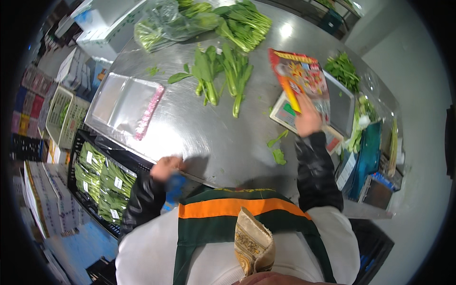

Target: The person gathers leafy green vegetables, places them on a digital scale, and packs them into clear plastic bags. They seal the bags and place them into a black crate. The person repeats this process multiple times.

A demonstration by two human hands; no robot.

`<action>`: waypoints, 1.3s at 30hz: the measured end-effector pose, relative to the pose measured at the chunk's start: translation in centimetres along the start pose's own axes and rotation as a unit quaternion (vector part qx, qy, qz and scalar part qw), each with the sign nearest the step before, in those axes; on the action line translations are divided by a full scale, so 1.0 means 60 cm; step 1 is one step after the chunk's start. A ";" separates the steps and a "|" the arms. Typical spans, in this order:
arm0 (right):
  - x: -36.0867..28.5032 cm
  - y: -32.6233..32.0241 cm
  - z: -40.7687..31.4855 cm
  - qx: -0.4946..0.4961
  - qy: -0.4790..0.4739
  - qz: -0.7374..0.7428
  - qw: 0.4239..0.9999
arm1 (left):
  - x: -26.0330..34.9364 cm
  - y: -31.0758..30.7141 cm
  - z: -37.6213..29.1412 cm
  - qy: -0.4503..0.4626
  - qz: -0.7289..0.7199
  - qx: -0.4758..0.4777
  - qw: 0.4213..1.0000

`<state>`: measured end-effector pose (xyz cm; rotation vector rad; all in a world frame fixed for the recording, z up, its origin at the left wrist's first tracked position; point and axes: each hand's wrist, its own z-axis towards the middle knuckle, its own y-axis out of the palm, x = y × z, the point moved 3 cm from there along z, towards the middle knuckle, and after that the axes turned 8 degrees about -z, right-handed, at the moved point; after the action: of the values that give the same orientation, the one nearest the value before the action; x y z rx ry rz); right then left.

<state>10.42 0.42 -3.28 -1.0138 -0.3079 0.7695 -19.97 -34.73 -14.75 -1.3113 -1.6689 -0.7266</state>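
My right hand grips the lower left edge of a red and yellow printed plastic food bag, over a digital scale with a grey tray. My left hand is blurred at the front edge of the steel table; whether it holds anything is unclear. Two small bunches of leafy greens lie mid-table. To their left is a stack of clear plastic bags with a pink strip. Loose leaves lie left of my right forearm.
Greens in clear plastic and a larger bunch lie at the far edge. More leaves are at the right. A black crate of packed greens stands left, near a cream basket and foam boxes.
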 end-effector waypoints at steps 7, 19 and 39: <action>-0.018 -0.112 -0.207 -0.561 -0.151 0.053 0.812 | 0.186 0.048 0.295 0.143 0.269 0.225 0.925; -0.165 0.283 0.023 -0.302 0.187 0.063 0.933 | 0.137 0.006 0.347 0.092 -0.104 0.052 0.989; -0.152 0.387 0.167 -0.333 0.188 0.020 0.924 | 0.147 -0.078 0.390 0.031 -0.387 0.001 0.922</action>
<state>-11.67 7.41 -16.86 -1.7877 -0.2142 0.4886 -31.47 -12.18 -17.17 -0.5720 -2.1366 -1.1957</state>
